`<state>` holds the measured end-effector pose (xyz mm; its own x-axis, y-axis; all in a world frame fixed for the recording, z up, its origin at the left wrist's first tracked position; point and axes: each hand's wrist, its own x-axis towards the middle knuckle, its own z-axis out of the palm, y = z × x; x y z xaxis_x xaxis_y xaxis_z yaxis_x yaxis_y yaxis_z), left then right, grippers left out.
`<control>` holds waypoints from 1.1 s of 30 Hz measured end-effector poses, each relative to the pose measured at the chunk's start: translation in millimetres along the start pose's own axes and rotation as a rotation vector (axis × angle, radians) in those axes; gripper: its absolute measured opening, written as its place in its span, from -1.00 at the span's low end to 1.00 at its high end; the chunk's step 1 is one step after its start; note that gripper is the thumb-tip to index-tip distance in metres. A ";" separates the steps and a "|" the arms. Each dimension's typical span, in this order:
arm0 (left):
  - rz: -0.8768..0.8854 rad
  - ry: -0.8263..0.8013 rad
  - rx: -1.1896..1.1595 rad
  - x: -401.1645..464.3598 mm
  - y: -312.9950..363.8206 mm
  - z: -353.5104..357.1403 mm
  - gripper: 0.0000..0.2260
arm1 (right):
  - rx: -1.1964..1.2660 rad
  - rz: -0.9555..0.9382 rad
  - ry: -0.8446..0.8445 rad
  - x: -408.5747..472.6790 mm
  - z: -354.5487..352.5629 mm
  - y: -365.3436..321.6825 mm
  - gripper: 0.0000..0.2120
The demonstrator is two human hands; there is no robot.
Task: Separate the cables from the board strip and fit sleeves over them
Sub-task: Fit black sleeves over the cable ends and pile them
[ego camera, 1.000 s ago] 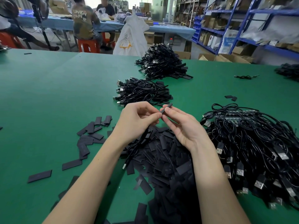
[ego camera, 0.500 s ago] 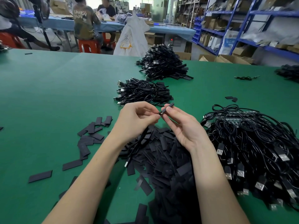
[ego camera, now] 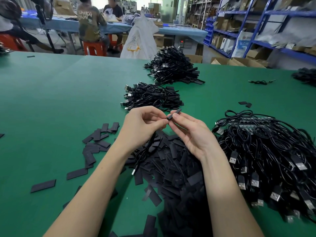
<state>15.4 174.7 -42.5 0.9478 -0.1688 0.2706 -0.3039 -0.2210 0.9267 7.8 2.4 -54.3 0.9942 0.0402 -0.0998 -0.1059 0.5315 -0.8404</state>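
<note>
Head view: both hands are meeting above the middle of the green table [ego camera: 51, 103], at the frame's centre.
Left hand [ego camera: 142, 124]: is pinching the end of a black cable [ego camera: 145, 152] between thumb and forefinger, other fingers curling in.
Right hand [ego camera: 191, 132]: is gripping a short black sleeve [ego camera: 174, 114] between thumb and fingertips, palm turning up.
Sleeve: is pointing toward 2 o'clock, its lower end touching the cable end at the left fingertips; how far it is sitting on the cable cannot be told.
Cable: is hanging from the left hand toward 7 o'clock, its metal plug lying over the sleeve pile.
Sleeve pile [ego camera: 174, 178]: is lying under both wrists, at 6 o'clock from the grip, with loose flat pieces spreading toward 8 o'clock.
Cable heap [ego camera: 266, 151]: is sitting at 4 o'clock, just beside the right forearm, a dark board strip [ego camera: 248, 121] showing on top.
Near bundle [ego camera: 152, 96]: is lying at 12 o'clock, just beyond the hands.
Far bundle [ego camera: 172, 67]: is lying further out at 12 o'clock.
People: are sitting on red stools at a blue table, at 11 o'clock.
</note>
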 end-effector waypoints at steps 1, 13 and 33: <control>-0.002 0.005 -0.004 -0.4 -0.1 -0.1 -0.93 | -0.008 0.000 -0.002 0.3 0.2 0.4 -0.84; -0.008 -0.015 -0.034 -0.3 1.1 2.2 -0.93 | 0.012 -0.003 -0.017 -1.6 -4.3 -1.9 -0.83; 0.069 0.022 0.150 -0.7 2.3 2.9 -0.96 | -0.005 0.104 0.172 -1.6 1.3 -10.3 -0.94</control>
<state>13.7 171.5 -41.3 0.9256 -0.1681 0.3390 -0.3776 -0.3506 0.8570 7.4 -2.1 -44.8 0.9599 -0.0507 -0.2757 -0.2086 0.5280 -0.8232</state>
